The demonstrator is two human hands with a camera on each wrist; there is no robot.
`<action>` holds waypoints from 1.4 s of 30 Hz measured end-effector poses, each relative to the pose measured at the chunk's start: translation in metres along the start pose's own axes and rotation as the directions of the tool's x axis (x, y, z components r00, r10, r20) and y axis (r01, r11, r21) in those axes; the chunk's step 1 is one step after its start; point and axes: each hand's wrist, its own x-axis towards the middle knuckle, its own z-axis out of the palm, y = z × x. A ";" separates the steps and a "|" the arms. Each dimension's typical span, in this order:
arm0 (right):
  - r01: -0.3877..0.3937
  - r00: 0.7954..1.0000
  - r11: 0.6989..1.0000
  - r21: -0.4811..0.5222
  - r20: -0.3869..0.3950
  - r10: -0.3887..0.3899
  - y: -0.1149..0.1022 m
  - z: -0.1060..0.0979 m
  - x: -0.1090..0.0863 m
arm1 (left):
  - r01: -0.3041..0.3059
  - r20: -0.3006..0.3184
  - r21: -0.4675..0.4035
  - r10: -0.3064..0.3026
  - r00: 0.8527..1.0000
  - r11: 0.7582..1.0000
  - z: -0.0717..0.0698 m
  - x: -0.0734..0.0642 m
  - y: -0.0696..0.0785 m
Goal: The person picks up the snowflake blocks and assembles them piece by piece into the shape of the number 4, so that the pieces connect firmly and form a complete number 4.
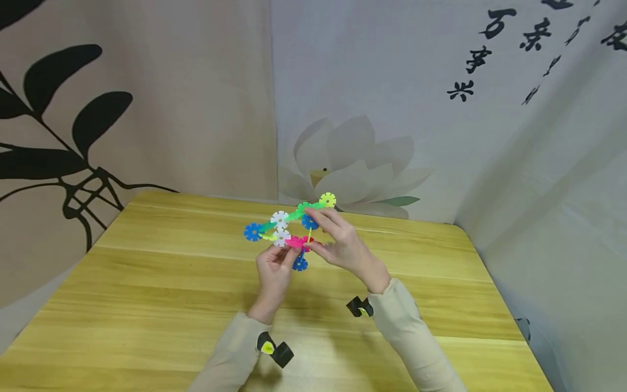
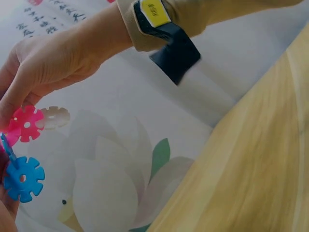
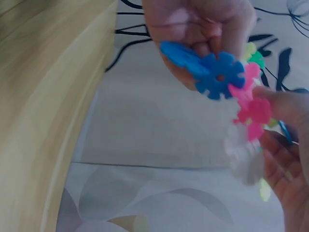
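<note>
A chain of slotted plastic snowflake discs in blue, green, white, yellow and pink hangs above the table between both hands. My left hand pinches it from below by the pink discs. Just under those fingers hang linked blue discs. My right hand reaches in from the right and grips the chain's near end, its index finger by an upper blue disc and its thumb near the red-pink ones. A thin yellow disc, seen edge-on, is between that thumb and finger. The fingers partly hide the joints.
Below the hands is a wooden table. A pale wall hanging with plant, lotus and writing prints stands behind its back edge. Each sleeve carries a black wrist mount.
</note>
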 end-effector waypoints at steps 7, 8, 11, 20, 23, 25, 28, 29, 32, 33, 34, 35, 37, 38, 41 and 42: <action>-0.091 0.990 0.991 0.102 -0.102 0.102 0.001 -0.004 0.003 | -0.007 0.008 0.082 0.006 1.000 0.997 -0.001 0.004 0.004; -0.110 0.984 0.987 0.117 -0.124 0.125 0.001 -0.003 0.004 | -0.012 0.011 0.089 0.011 1.000 0.996 -0.001 0.004 0.004; -0.174 0.968 0.970 0.170 -0.154 0.200 -0.001 -0.001 0.007 | -0.032 0.010 0.089 0.031 0.999 0.995 -0.001 0.004 -0.002; -0.298 0.917 0.912 0.281 -0.181 0.356 -0.009 0.006 0.007 | -0.046 -0.060 0.089 0.052 0.997 0.995 0.002 -0.001 0.000; -0.334 0.895 0.895 0.296 -0.197 0.400 -0.010 0.009 0.004 | -0.035 -0.061 0.092 0.041 0.997 0.995 0.003 -0.003 0.000; -0.351 0.884 0.888 0.298 -0.208 0.419 -0.011 0.011 0.003 | -0.029 -0.060 0.092 0.035 0.998 0.995 0.003 -0.005 0.000; -0.374 0.866 0.877 0.302 -0.224 0.446 -0.012 0.012 0.001 | -0.015 -0.058 0.094 0.020 0.998 0.995 0.004 -0.007 -0.001; -0.379 0.862 0.873 0.305 -0.226 0.453 -0.013 0.013 0.000 | -0.011 -0.061 0.093 0.017 0.998 0.996 0.004 -0.007 -0.001; -0.396 0.859 0.864 0.310 -0.207 0.468 -0.018 0.009 0.003 | -0.024 -0.063 0.098 0.030 0.998 0.995 0.004 -0.008 -0.003; -0.401 0.861 0.863 0.307 -0.195 0.470 -0.021 0.007 0.004 | -0.039 -0.058 0.100 0.045 0.997 0.994 0.004 -0.008 -0.004; -0.399 0.867 0.864 0.306 -0.182 0.465 -0.024 0.004 0.006 | -0.058 -0.052 0.109 0.064 0.997 0.992 0.003 -0.008 -0.004; -0.397 0.871 0.866 0.305 -0.172 0.460 -0.027 0.001 0.009 | -0.081 -0.042 0.117 0.086 0.995 0.990 0.002 -0.007 -0.004; -0.389 0.879 0.872 0.295 -0.164 0.448 -0.032 -0.005 0.012 | -0.121 -0.004 0.126 0.123 0.992 0.985 0.001 -0.005 -0.004; -0.383 0.882 0.878 0.287 -0.169 0.440 -0.033 -0.008 0.013 | -0.140 0.013 0.127 0.140 0.990 0.982 0.001 -0.004 -0.003; -0.373 0.877 0.879 0.298 -0.196 0.439 -0.026 -0.012 0.009 | -0.173 0.051 0.120 0.168 0.984 0.978 0.002 -0.002 -0.001; -0.374 0.872 0.874 0.310 -0.203 0.446 -0.023 -0.012 0.007 | -0.176 0.055 0.116 0.170 0.984 0.978 0.002 -0.001 0.000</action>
